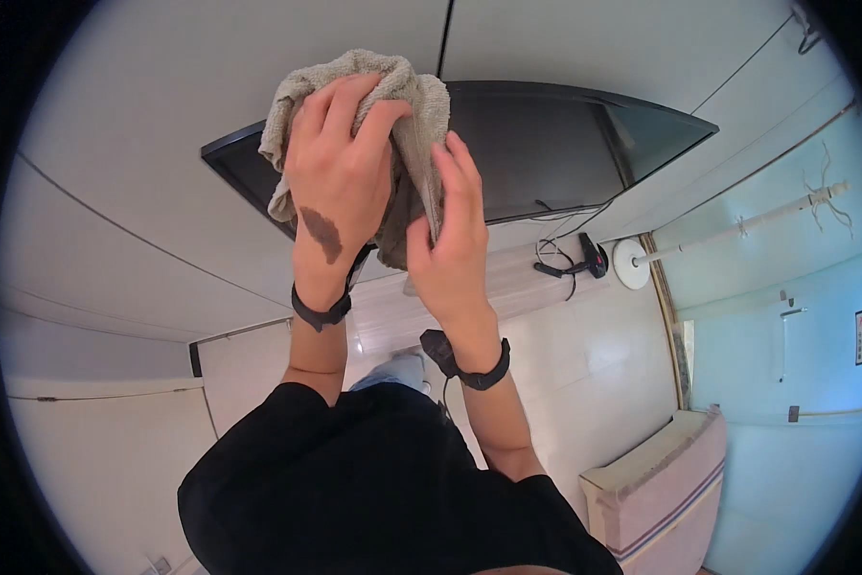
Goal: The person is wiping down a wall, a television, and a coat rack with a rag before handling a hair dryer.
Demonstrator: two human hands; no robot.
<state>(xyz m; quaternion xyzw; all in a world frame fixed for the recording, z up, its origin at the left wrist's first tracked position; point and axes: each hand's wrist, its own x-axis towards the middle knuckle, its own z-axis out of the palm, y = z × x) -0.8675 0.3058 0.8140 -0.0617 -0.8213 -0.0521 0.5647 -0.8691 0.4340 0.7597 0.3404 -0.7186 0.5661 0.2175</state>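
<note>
A beige terry towel [359, 68] is bunched up in front of the left part of a wall-mounted flat-screen television [538, 151]. My left hand [341, 162] presses into its folds with bent fingers. On the cloth's right side, my right hand [452, 215] pinches a hanging fold between thumb and fingers. The towel covers part of the black frame and screen. Whether it touches the glass cannot be made out. Both wrists wear black straps.
Below the television runs a pale wood-look shelf [474, 280] with a black hair dryer [592, 256] and loose cables [556, 248]. A white coat stand [630, 264] stands right of it. Frosted glass panels [747, 345] line the right side. A cloth-covered box-like piece [661, 496] sits lower right.
</note>
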